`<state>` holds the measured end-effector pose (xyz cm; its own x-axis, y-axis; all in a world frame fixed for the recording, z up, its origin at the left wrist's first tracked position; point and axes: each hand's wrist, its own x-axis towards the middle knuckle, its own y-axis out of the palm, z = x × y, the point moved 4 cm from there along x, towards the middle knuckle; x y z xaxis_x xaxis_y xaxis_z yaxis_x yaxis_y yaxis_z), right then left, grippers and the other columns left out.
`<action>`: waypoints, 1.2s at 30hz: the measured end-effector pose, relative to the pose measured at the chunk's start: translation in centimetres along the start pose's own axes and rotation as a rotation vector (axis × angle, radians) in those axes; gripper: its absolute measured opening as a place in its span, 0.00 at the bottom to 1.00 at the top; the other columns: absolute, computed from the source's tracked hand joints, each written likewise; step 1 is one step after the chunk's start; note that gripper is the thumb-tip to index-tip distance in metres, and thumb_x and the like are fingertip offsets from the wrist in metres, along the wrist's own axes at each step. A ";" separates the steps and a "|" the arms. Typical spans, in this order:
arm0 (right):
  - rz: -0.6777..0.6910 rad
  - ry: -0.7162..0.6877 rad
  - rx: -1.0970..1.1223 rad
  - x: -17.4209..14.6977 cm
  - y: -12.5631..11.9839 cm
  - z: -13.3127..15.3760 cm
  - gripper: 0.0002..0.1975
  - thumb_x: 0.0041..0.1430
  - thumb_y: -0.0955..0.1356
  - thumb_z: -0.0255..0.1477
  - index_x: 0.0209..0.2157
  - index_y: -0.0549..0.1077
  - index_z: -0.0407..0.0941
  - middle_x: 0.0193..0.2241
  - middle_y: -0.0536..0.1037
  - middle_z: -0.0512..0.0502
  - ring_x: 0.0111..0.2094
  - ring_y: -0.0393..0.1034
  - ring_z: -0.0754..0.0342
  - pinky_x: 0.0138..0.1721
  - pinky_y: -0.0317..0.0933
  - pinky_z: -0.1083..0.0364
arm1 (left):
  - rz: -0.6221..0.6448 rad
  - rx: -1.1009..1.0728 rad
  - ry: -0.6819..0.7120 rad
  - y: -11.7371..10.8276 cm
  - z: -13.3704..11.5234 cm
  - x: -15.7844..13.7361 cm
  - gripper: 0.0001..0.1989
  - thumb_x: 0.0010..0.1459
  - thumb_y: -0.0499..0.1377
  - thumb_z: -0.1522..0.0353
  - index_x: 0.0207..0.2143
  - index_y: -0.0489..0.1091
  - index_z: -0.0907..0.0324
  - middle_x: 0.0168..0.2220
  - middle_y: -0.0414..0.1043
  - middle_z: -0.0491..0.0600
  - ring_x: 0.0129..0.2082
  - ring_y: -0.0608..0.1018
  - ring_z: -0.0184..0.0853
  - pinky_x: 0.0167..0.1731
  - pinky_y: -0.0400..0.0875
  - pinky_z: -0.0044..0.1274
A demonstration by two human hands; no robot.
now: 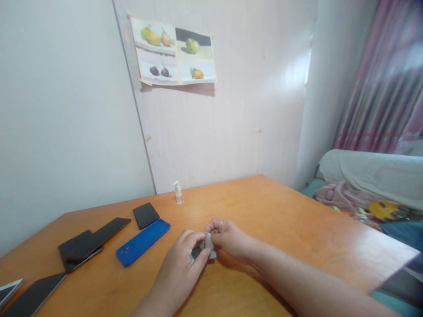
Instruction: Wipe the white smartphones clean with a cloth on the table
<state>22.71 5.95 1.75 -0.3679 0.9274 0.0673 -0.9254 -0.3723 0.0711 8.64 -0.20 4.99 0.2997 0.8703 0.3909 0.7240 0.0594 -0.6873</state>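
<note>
My left hand (181, 263) and my right hand (230, 239) meet low in the middle of the view, just above the wooden table (251, 207). Between their fingertips is a small, pale grey, flat piece (209, 241), mostly covered by the fingers; its kind cannot be made out. The thumb and fingers of my left hand close on its left side. On its right side, my right hand pinches it with curled fingers. Left of my hands lies a blue phone case (143, 242), its camera cutouts toward me.
Behind the case lies a black flat device (146, 215). Several dark phones or tablets, including a long black one (105, 235), overlap at left. A small clear pump bottle (178, 193) stands near the wall. Fruit pictures (175, 50) hang above. Right of the table is bedding (340, 193).
</note>
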 end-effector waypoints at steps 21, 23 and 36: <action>0.336 -0.144 -1.134 0.7 -5.0 0.6 0.47 0.42 0.75 0.46 0.62 0.63 0.44 0.59 0.66 0.34 0.62 0.56 0.35 0.59 0.54 0.43 | -0.280 0.000 -0.242 -1.8 8.1 0.1 0.09 0.56 0.54 0.68 0.36 0.73 0.57 0.36 0.75 0.48 0.38 0.78 0.36 0.38 0.70 0.26; 0.359 -0.207 -1.141 0.5 -4.3 1.1 0.36 0.43 0.75 0.44 0.53 0.70 0.45 0.50 0.73 0.38 0.52 0.67 0.39 0.50 0.61 0.46 | -0.320 -0.073 -0.264 -1.8 8.7 -0.1 0.08 0.54 0.55 0.68 0.34 0.74 0.57 0.34 0.75 0.47 0.35 0.78 0.35 0.36 0.70 0.25; 0.422 -0.411 -1.186 -2.4 0.1 1.6 0.30 0.45 0.73 0.49 0.46 0.73 0.46 0.41 0.73 0.42 0.43 0.67 0.44 0.40 0.60 0.51 | -0.525 -0.231 -0.346 -3.9 7.2 0.0 0.10 0.50 0.56 0.69 0.35 0.73 0.60 0.28 0.75 0.46 0.26 0.75 0.31 0.28 0.68 0.21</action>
<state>23.65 3.61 3.23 -0.7854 0.5926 0.1789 -0.3428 -0.1757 -0.9228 1.34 3.10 3.20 -0.3168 0.8635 0.3924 0.8454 0.4447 -0.2959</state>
